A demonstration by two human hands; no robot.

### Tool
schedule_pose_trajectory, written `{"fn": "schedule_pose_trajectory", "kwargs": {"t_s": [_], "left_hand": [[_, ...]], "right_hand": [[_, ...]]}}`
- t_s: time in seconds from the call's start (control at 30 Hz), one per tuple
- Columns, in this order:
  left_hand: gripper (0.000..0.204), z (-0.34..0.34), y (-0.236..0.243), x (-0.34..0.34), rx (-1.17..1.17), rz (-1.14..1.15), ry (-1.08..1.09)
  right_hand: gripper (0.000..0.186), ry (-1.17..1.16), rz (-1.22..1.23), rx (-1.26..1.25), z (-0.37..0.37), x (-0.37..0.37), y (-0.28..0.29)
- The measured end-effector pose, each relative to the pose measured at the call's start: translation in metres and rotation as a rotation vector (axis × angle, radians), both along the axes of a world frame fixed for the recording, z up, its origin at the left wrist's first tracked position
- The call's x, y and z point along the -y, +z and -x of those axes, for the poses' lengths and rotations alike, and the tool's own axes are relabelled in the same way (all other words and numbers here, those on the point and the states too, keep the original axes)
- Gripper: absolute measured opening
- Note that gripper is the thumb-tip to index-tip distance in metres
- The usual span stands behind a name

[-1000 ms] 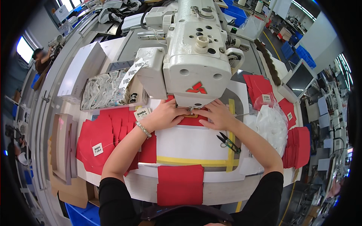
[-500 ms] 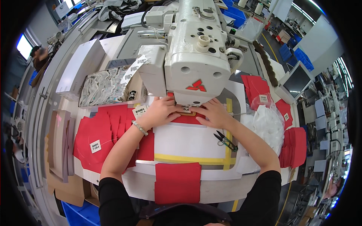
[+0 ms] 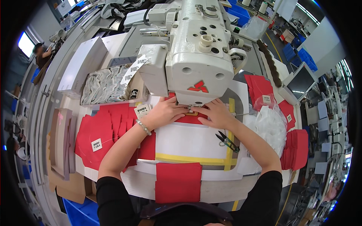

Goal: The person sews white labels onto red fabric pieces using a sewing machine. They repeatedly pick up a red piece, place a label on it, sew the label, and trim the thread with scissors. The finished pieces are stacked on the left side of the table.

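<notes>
Under the head of a white sewing machine (image 3: 200, 67) lies a red fabric piece (image 3: 189, 120). My left hand (image 3: 164, 113) rests on its left side, fingers stretched toward the presser foot. From the right, my right hand (image 3: 218, 115) lies on the same piece with its fingers spread. Both hands press the cloth flat without gripping it. My fingers and the machine head mostly hide the spot around the needle. A small brass-coloured frame (image 3: 193, 113) shows between my fingertips. Close to my left wrist are white printed labels (image 3: 142, 109).
Red fabric pieces (image 3: 92, 135) spread at left; a red stack (image 3: 296, 148) stands right. Thread snips (image 3: 227, 142) lie near my right forearm, beside a clear plastic bag (image 3: 269, 126). A box of label strips (image 3: 107, 86) sits at back left. Red fabric (image 3: 178, 182) hangs over the front edge.
The white label under the needle, visible between my fingertips before, is now mostly hidden. My hands stay in nearly the same place; the whole view has shifted slightly.
</notes>
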State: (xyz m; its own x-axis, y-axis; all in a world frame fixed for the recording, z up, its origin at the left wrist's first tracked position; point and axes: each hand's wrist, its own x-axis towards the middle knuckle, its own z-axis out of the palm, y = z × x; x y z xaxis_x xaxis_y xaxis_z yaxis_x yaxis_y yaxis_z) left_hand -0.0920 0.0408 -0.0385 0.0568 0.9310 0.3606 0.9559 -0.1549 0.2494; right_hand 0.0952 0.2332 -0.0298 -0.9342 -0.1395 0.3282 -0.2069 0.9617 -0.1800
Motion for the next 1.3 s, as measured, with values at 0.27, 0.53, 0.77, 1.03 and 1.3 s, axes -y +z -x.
{"fn": "schedule_pose_trajectory", "kwargs": {"t_s": [0.27,0.53,0.77,1.03,1.3], "left_hand": [[0.028,-0.001,0.005,-0.001,-0.087,0.043,0.006],[0.027,-0.002,0.007,-0.001,-0.109,0.058,0.007],[0.026,-0.005,0.007,0.001,-0.058,0.129,0.029],[0.026,-0.007,0.01,-0.003,-0.01,0.117,0.051],[0.025,0.015,-0.011,-0.013,0.053,0.129,0.116]], "right_hand": [[0.037,-0.006,0.021,-0.028,-0.002,0.001,0.002],[0.034,-0.011,0.0,-0.041,0.0,0.0,0.0],[0.032,-0.004,0.026,-0.079,0.002,0.001,-0.007],[0.025,0.013,0.067,-0.178,-0.006,-0.008,-0.008],[0.016,-0.009,0.126,-0.381,0.011,-0.027,-0.01]]}}
